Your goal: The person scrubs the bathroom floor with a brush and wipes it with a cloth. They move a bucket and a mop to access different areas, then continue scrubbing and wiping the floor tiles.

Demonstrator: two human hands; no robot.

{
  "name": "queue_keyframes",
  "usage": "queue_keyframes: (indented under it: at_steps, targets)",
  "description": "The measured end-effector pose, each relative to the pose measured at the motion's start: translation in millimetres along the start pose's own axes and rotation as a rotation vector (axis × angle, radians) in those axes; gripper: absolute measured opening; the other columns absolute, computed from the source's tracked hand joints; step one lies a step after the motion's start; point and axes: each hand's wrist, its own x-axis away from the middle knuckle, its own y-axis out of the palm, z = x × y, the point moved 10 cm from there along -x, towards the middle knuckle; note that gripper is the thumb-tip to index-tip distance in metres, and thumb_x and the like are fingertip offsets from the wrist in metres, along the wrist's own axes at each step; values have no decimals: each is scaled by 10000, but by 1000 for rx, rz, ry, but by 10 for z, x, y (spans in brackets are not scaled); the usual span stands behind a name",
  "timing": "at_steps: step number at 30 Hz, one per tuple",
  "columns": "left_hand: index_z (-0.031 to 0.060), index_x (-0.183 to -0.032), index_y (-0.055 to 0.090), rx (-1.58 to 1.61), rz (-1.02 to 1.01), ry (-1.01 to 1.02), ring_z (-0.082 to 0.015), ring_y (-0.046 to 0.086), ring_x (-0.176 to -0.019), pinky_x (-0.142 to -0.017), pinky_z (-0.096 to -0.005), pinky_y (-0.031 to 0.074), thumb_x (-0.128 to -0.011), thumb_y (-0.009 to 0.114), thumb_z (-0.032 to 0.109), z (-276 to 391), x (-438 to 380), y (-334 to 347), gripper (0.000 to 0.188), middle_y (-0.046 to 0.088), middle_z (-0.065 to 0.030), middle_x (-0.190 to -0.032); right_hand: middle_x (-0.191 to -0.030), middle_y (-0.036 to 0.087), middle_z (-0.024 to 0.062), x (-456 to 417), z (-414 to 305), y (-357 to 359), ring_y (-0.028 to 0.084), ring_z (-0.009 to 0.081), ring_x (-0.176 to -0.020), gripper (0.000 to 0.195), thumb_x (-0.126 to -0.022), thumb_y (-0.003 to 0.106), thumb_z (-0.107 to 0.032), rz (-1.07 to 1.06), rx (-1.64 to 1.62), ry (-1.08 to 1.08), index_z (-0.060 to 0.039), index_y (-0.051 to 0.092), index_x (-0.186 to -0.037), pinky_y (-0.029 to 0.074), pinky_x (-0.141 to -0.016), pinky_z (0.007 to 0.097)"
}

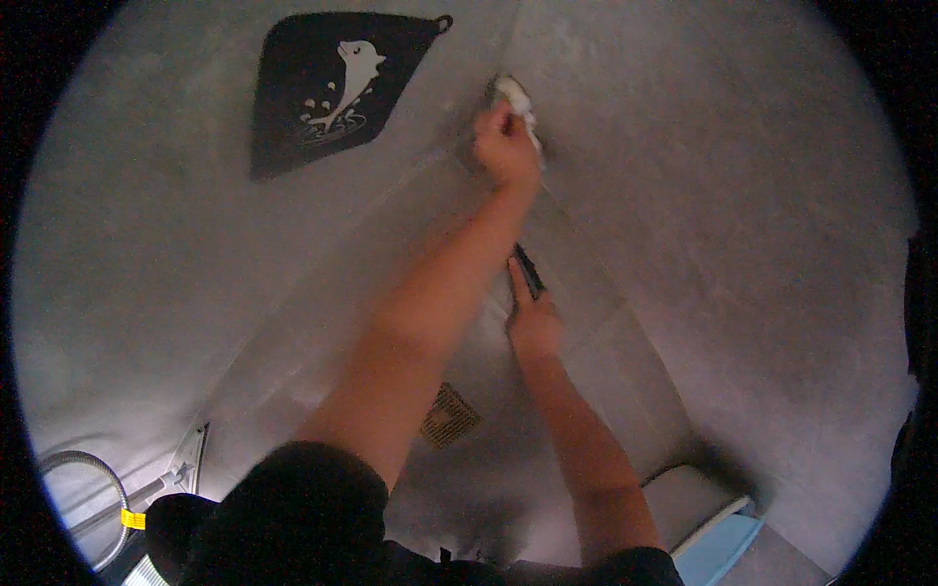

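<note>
My left hand (506,146) is raised to the corner of the grey tiled walls, its fingers closed on a crumpled white cloth or wipe (515,95) that touches the surface there. Lower down, my right hand (536,322) grips a dark, narrow tool (527,271), its index finger laid along it; the exact kind of tool cannot be told. Part of the white material hangs down beside my left wrist.
A black mat with a dolphin picture (322,88) is at the upper left. A square floor drain grate (450,415) lies below my arms. Lower left shows a metal shower hose (110,476); lower right, a light-blue-edged container (714,546).
</note>
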Motion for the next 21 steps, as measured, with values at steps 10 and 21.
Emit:
queue_keyframes:
  at_steps: [10,21]
  targets:
    - [59,-1086,627,-110,-736,245,-258,558,-1007,-851,-352,473,-783,596,49,-139,95,163,305,579,-111,-1048,-877,524,163,-72,145,-135,622,318,-681,806,-784,579,-77,23,-6,-52,-390,225,-1437,537,-575,431]
    - [-21,-1270,474,-1047,-705,1050,-284,434,-1191,-1008,-412,356,-822,504,134,-267,439,307,475,471,-131,-1315,-900,523,164,137,49,-115,613,307,-683,828,-801,544,-53,16,-19,-42,-433,171,-1435,539,-588,431]
